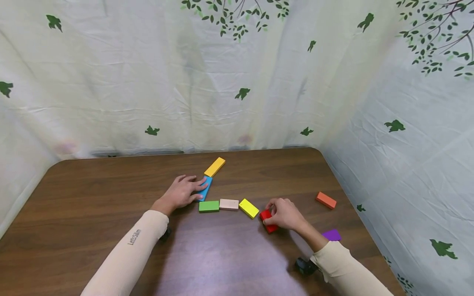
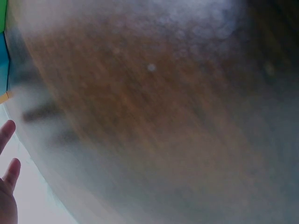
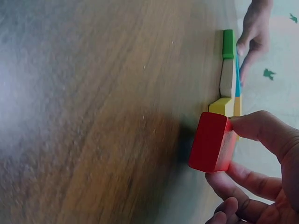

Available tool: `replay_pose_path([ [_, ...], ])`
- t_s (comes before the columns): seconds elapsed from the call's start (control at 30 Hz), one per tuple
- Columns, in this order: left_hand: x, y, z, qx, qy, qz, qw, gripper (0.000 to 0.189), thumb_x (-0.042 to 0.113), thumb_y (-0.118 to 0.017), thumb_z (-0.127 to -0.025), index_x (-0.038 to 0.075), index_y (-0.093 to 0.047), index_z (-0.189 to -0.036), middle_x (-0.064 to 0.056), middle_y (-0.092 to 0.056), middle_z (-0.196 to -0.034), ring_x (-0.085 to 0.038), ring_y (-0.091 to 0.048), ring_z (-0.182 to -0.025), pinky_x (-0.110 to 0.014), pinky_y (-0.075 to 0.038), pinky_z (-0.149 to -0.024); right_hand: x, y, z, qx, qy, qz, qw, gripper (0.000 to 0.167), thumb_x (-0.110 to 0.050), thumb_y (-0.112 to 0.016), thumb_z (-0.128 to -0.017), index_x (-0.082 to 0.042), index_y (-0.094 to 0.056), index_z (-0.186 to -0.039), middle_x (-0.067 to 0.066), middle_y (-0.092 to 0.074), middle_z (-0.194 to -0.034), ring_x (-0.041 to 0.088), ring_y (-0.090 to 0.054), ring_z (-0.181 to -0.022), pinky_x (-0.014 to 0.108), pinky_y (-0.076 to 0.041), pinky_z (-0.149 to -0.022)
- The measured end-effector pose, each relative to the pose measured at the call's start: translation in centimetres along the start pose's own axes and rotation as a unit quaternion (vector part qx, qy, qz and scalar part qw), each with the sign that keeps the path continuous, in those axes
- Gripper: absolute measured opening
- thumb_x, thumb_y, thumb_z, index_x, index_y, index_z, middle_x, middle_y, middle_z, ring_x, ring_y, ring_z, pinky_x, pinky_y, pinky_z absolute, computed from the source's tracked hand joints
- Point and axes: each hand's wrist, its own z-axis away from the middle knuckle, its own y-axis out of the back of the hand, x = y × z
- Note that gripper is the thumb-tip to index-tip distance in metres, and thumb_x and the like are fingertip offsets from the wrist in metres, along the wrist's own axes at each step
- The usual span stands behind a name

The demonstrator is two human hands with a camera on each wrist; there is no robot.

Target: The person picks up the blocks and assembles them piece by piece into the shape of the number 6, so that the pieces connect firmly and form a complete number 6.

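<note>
desk [image 1: 92, 185]: brown wood grain, rounded far corners, fills lower half of head view, pale sheen at lower centre | cloth [image 1: 122, 82]: whitish, creased, hangs behind and at right | leafy branch prints [image 1: 223, 20]: top centre, upper right | green bird-like prints [image 1: 242, 93]: scattered across cloth

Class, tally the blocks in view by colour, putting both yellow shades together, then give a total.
Yellow: 2 (golden block, bright yellow block)
Blue block: 1
Green block: 1
Pale pink block: 1
Red block: 1
Orange block: 1
Purple block, partly hidden: 1
Total: 8
</note>
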Motion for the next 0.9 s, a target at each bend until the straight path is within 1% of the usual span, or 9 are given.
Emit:
replay_pose_path([
  [0.13, -0.1, -0.1, 0.0, -0.002, 0.001, 0.002, 1.0000, 0.055, 0.035, -0.060, -0.094, 0.017, -0.045, -0.144, -0.007, -0.040, -0.151, -0.042, -0.036, -0.135, -0.063, -0.022, -0.107, -0.1, -0.3, 0.1, 0.000, 0.002, 0.000, 1.0000, 0.029, -0.022, -0.086, -0.069, -0.010, -0.068, -0.089, -0.004, -0.055, -0.066, 0.011, -0.050, -0.060, 0.025, -0.043, -0.054],
  [0.3, -0.1, -0.1, 0.0, -0.002, 0.000, -0.004, 1.0000, 0.055, 0.035, -0.060, -0.094, 0.016, -0.045, -0.144, -0.007, -0.040, -0.151, -0.042, -0.036, -0.135, -0.063, -0.022, -0.107, -0.4, -0.7, 0.2, -0.010, -0.010, -0.002, 0.9999, 0.030, -0.022, -0.086, -0.071, -0.009, -0.068, -0.091, -0.003, -0.056, -0.068, 0.012, -0.051, -0.062, 0.026, -0.043, -0.055],
  [0.5, -0.2, -0.1, 0.0, 0.002, 0.000, 0.002, 1.0000, 0.056, 0.035, -0.060, -0.094, 0.016, -0.046, -0.144, -0.007, -0.040, -0.150, -0.042, -0.036, -0.135, -0.064, -0.022, -0.107, -0.7, -0.9, 0.4, -0.017, -0.019, 0.003, 0.9997, 0.032, -0.024, -0.086, -0.071, -0.009, -0.069, -0.094, -0.002, -0.056, -0.070, 0.013, -0.051, -0.064, 0.026, -0.043, -0.055],
  [0.9, -0.1, -0.1, 0.1, 0.005, -0.002, 0.000, 1.0000, 0.056, 0.035, -0.061, -0.093, 0.015, -0.047, -0.143, -0.008, -0.041, -0.149, -0.043, -0.037, -0.134, -0.063, -0.024, -0.106, -1.2, -1.5, 0.7, -0.011, -0.023, 0.001, 0.9997, 0.033, -0.025, -0.085, -0.071, -0.009, -0.069, -0.095, -0.002, -0.056, -0.071, 0.013, -0.051, -0.064, 0.026, -0.044, -0.055],
])
